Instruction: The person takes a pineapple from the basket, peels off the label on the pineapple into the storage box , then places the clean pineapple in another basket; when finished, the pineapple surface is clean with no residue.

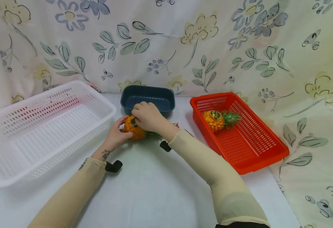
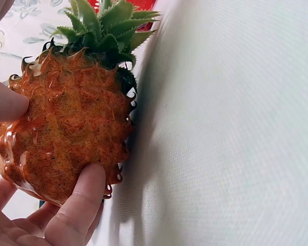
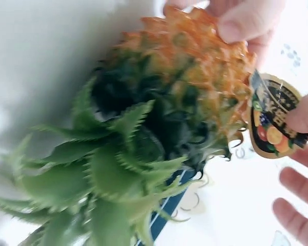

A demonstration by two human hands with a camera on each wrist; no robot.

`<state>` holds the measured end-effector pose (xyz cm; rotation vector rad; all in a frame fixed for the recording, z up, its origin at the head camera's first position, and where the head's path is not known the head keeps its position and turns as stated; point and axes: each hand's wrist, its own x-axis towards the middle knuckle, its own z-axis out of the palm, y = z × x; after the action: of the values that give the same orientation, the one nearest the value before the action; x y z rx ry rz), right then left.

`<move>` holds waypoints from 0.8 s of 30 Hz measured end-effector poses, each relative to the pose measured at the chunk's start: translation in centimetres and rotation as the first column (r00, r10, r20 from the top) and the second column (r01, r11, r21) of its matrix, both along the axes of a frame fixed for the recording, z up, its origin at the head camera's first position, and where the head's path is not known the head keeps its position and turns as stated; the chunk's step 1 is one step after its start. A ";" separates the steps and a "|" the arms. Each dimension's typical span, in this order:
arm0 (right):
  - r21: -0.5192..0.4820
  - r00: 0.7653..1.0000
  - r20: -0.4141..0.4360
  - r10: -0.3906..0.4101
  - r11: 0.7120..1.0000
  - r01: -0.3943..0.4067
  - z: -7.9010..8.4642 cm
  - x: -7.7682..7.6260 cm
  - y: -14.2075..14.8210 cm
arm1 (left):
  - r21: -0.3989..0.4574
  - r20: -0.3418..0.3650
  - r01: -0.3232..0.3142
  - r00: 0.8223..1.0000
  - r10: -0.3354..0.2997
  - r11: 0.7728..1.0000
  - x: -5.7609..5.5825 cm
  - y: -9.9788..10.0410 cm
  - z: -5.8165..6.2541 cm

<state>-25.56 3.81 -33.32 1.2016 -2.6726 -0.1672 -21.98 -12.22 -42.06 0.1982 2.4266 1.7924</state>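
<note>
A small orange pineapple [image 1: 137,133] with a green leafy crown lies on its side on the white tabletop, its crown pointing right. My left hand [image 1: 116,134] grips its base end, the thumb [image 2: 84,197] on the near side. Over the fruit, my right hand [image 1: 149,117] pinches a black and gold oval label [image 3: 272,118] with fruit pictures by its edge. In the right wrist view the label's other edge meets the pineapple's spiky skin, and the label stands out from it. The other right fingers [image 3: 297,220] spread loosely below.
Behind the hands stands a dark blue tub [image 1: 147,90]. A red perforated basket [image 1: 254,139] at right holds another pineapple [image 1: 213,122] bearing a similar label. The large white perforated basket [image 1: 49,126] stands at left. A floral cloth [image 1: 166,41] hangs behind the table.
</note>
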 end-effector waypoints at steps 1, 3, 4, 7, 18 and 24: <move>0.008 1.000 -0.020 0.013 1.000 -0.013 0.0 0.2 0.2 | -0.002 0.003 0.000 1.000 0.000 1.000 0.0 0.0 0.0; 0.021 0.998 -0.052 0.045 0.999 -0.044 0.1 0.7 0.5 | -0.008 0.010 -0.004 1.000 0.004 1.000 0.0 -0.1 0.1; 0.032 0.996 -0.066 0.058 0.998 -0.056 0.1 0.9 0.7 | -0.015 0.010 -0.006 1.000 0.006 1.000 0.0 -0.1 0.1; 0.069 0.991 -0.097 0.092 0.994 -0.085 0.2 1.5 1.0 | -0.028 0.011 -0.008 1.000 0.008 1.000 -0.2 -0.2 -0.1; -0.011 0.953 -0.256 0.163 0.985 -0.171 2.0 1.1 1.9 | -0.012 0.015 -0.016 1.000 0.016 1.000 -0.1 -0.2 -0.3; -0.148 0.947 -0.322 0.000 0.988 -0.051 3.5 -2.1 3.2 | -0.032 -0.003 -0.019 1.000 0.019 0.999 -0.2 0.0 -0.6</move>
<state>-27.63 7.04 -29.87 1.0585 -2.3398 -0.1354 -22.19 -12.23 -42.68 0.1753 2.4649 1.7610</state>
